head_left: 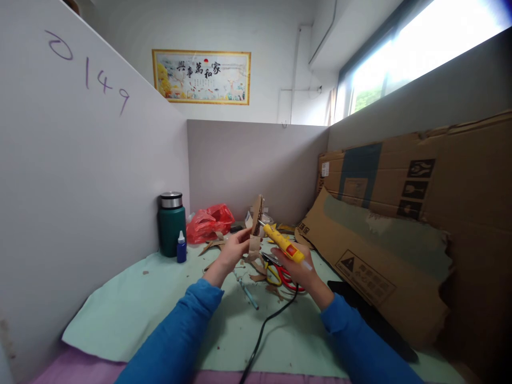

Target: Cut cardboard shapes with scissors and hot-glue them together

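Note:
My left hand (234,249) grips a brown cardboard piece (256,221) and holds it upright above the table. My right hand (296,269) is closed around a yellow glue gun (282,244), whose nozzle touches the cardboard piece near its middle. The gun's black cord (266,324) trails down toward the table's front edge. Both sleeves are blue. Below the hands lie red-and-yellow scissors (285,277), a blue pen (248,294) and several cardboard scraps.
A green flask (172,224) and a small blue bottle (181,247) stand at the left partition. A red plastic bag (210,221) lies at the back. Large cardboard sheets (384,250) lean along the right. A pale green mat (140,304) covers the table.

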The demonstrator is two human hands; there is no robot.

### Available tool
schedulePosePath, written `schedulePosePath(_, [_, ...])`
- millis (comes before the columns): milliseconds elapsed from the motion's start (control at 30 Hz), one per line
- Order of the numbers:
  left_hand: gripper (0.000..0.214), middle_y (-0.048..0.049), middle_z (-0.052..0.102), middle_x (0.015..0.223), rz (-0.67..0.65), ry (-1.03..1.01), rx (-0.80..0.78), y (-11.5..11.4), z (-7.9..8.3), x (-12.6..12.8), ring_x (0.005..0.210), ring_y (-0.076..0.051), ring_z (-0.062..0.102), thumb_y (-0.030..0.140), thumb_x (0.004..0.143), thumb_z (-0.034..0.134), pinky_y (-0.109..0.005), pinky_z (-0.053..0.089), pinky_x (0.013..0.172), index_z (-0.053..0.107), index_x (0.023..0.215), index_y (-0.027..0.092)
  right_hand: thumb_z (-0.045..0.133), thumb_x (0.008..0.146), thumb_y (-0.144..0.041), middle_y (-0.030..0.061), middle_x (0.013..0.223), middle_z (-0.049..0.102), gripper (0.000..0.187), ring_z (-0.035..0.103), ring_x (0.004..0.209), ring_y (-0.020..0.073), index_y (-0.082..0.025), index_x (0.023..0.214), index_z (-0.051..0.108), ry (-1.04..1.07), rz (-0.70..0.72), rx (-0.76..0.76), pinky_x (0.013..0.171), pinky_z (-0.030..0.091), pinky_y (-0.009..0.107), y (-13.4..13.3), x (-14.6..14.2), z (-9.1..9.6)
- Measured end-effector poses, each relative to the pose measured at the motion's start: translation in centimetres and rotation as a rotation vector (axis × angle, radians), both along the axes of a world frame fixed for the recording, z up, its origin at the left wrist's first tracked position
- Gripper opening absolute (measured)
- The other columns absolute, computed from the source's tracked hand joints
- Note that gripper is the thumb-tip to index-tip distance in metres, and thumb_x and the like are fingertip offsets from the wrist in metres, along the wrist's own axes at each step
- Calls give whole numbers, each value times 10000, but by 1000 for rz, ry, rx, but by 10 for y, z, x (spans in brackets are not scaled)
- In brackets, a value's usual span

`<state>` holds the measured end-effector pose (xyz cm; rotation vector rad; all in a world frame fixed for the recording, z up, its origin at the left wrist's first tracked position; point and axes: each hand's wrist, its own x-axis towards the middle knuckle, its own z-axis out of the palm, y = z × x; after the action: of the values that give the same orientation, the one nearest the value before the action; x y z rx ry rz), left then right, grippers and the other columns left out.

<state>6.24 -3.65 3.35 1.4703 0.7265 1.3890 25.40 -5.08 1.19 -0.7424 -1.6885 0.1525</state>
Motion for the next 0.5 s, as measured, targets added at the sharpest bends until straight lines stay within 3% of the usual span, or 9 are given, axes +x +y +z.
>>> schedulePosePath(500, [529,-136,703,989,14,-50,12,5,-3,-5,813,-220,669,370,693,710,-307,527,690,624,1158,134,623,805,-433,-22,587,511,317,441,519,104,-196,627,509,-73,16,4,502,367,238,2,-2,-3])
